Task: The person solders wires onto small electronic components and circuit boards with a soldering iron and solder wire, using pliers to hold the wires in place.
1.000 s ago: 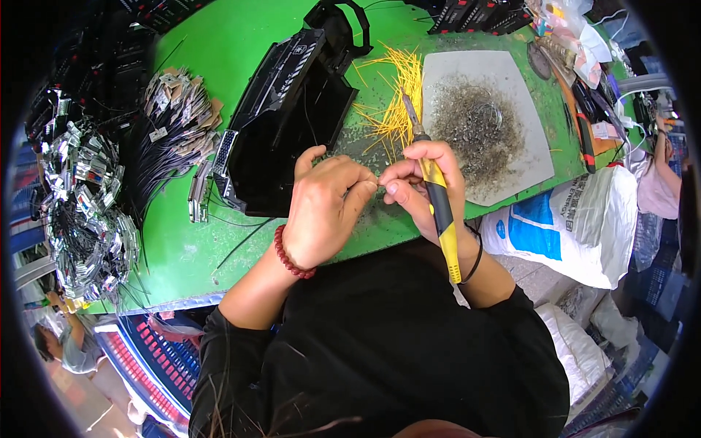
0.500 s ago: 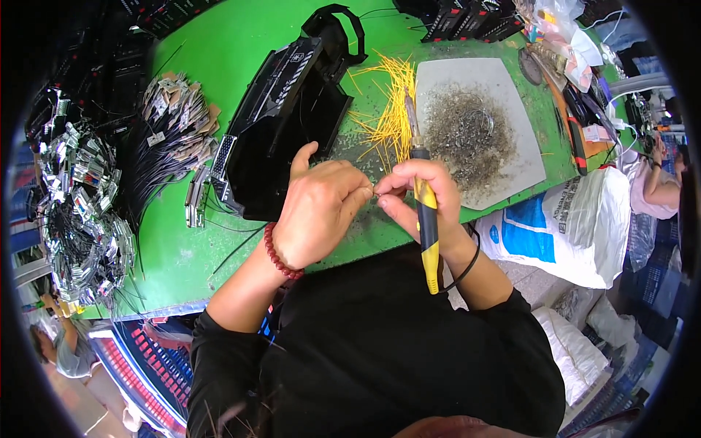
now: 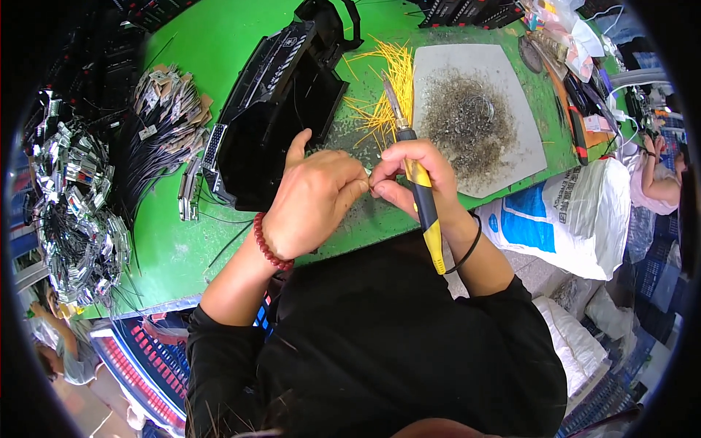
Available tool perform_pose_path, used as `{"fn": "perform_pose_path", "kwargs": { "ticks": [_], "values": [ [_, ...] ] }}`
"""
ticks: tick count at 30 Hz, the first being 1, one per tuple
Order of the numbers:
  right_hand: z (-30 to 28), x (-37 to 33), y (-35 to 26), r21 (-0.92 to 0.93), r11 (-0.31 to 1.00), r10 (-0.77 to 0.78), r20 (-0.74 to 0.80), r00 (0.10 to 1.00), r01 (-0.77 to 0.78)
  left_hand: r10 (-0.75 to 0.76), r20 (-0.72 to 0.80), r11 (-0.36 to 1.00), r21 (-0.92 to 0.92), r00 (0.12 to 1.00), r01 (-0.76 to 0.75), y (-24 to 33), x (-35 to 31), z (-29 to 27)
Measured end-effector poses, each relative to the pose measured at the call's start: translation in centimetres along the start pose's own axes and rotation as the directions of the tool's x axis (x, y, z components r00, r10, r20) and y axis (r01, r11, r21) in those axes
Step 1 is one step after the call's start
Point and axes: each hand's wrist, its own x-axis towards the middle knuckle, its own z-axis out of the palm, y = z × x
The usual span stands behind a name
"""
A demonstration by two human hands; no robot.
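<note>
My left hand, with a red bead bracelet at the wrist, pinches thumb and forefinger together at something too small to make out. Facing it, fingertips almost touching, my right hand is closed too. It keeps a soldering iron with a yellow and black handle between its fingers, the metal tip pointing up and away. Just beyond my left hand lies an open black plastic housing. Thin yellow wires are heaped behind my right hand.
A pale sheet covered in dark crumbs lies to the right. Leftward are bundled dark-wired parts and a pile of shiny metal pieces. Red-handled pliers rest at the right edge. A white sack stands below; other people are at both sides.
The iron has tilted, its tip swinging left and its handle end right. Both hands still meet at the fingertips, slightly further left. The whole view has shifted a little.
</note>
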Motion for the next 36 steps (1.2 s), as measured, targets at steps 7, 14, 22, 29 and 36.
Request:
{"fn": "perform_pose_path", "kwargs": {
  "ticks": [7,14,22,29,36],
  "values": [
    [1.1,-1.2,0.4,-0.193,0.979,-0.069,-0.032,0.997,0.062,0.005,-0.126,1.000,0.029,0.992,-0.001,0.2,-0.5,0.9],
    [0.4,-2.5,-0.1,-0.150,0.984,0.042,-0.313,0.949,-0.093,0.035,-0.138,0.964,0.264,0.990,0.003,-0.4,-0.8,2.6],
    [-4.2,-6.3,-3.1,-0.229,0.939,0.178,-0.314,0.933,-0.256,0.102,-0.135,0.943,0.327,0.986,-0.053,-0.9,-0.4,3.9],
    [-8.9,-8.0,-3.1,-0.176,0.977,-0.024,-0.665,0.747,-0.125,0.087,-0.055,0.943,0.326,0.995,-0.064,-1.0,-0.1,3.4],
    [-13.1,-7.8,-2.5,-0.298,0.928,-0.075,-0.739,0.670,-0.225,0.054,-0.047,0.971,0.234,0.997,-0.042,-0.9,-0.3,3.2]
  ]
}}
